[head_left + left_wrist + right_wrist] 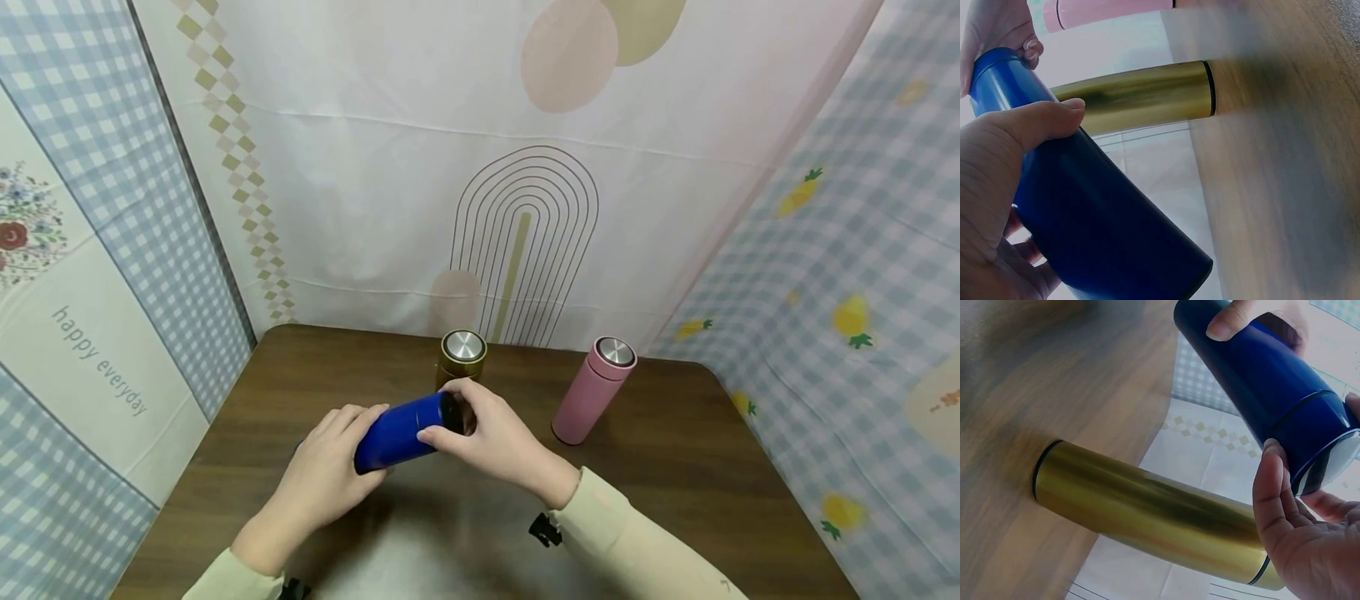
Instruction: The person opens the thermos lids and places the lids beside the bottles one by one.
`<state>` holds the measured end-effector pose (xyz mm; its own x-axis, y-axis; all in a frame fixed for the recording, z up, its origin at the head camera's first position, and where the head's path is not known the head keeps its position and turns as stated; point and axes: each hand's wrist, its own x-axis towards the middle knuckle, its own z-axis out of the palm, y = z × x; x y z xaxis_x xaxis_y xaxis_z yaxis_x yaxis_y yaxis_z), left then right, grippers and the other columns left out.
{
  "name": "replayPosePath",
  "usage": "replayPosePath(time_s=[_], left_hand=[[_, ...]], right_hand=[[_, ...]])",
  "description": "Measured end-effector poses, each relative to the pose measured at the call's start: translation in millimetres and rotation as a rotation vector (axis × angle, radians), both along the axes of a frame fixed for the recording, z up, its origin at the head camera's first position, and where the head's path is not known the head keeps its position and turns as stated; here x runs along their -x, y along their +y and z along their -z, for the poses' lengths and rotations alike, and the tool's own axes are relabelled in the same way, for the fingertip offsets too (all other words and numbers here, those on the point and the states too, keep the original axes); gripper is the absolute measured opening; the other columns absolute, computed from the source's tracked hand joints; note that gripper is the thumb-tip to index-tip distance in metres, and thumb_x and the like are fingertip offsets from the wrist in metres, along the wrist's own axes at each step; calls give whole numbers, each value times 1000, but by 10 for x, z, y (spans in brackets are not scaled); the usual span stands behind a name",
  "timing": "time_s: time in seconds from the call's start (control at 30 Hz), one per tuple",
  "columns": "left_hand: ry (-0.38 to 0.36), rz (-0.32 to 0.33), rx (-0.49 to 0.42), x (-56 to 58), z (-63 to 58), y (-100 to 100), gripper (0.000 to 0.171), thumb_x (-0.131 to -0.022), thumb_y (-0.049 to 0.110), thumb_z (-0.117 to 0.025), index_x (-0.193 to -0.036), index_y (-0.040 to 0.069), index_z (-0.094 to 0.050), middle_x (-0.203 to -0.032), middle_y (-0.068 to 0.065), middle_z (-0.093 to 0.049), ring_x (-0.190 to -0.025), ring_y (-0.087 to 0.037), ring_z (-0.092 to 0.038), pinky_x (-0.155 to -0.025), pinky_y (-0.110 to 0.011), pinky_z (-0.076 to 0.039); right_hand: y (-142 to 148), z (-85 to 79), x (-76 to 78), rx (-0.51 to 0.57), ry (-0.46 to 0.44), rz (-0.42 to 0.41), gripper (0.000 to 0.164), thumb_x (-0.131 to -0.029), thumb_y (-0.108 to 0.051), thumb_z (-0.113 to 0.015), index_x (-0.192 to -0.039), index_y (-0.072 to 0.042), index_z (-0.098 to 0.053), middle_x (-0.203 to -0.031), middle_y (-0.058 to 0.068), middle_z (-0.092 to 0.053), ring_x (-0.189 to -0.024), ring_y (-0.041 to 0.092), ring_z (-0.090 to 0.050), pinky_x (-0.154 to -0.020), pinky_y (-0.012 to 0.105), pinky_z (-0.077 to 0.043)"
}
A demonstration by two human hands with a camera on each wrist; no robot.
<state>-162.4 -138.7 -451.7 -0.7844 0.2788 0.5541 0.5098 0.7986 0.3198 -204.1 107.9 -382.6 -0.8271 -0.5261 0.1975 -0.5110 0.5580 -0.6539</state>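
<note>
Left hand point(330, 462): gripped the blue bottle point(393, 433) round its body.
Right hand point(495, 429): pinched the same bottle's cap end.
Blue bottle: tilted above the table point(675, 454), capped, contents hidden.
2 standing bottles: the pink point(585, 400) and the gold point(462, 367), both upright, capped, contents hidden.
Room: wood lay between those 2; gold stood just beyond the right hand.
Far edge: ran behind them, its 2 corners rounded, against a patterned cloth point(360, 208).

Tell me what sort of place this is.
Probably a makeshift tabletop recording corner indoors: a brown wood-grain table stands against a patterned white hanging, and blue-checked, fruit-printed fabric closes off the right side.
</note>
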Motion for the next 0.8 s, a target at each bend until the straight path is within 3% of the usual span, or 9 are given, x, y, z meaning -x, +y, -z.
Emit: replayPosePath(time_s=[0.23,0.57,0.67,0.8], left_hand=[[28,4,12,1,-23,8,76,-62,32,-87,-130,14,-58,-112,0,-62,-100,-21,-57,-81,-43,-52],[-62,25,-2,-2,-57,2,77,-62,32,-88,-131,16,-58,-120,0,-65,-103,-19,-59,-83,-43,-51],[-152,58,-29,2,-53,-15,71,-68,34,-87,-131,17,-59,-119,1,-65,-102,-18,-62,-83,-42,-52],[-243,126,-136,9,-73,-16,50,-82,29,-78,-128,18,-61,-121,3,-64,-104,-17,-63,-84,-40,-52]], right_hand=[[42,-3,1,15,15,-29,56,-82,-58,-68,-122,-23,-53,-90,-2,-58,-74,14,-55,-60,27,-49],[72,13,16,15,80,-75,55,-81,-57,-70,-121,-22,-54,-95,-4,-56,-78,12,-54,-62,25,-49],[81,15,13,-29,166,-134,56,-82,-54,-71,-124,-22,-53,-104,-6,-54,-84,11,-54,-68,24,-49],[77,12,-4,-102,324,-190,56,-83,-51,-71,-127,-20,-53,-108,-4,-50,-86,9,-55,-73,23,-49]])
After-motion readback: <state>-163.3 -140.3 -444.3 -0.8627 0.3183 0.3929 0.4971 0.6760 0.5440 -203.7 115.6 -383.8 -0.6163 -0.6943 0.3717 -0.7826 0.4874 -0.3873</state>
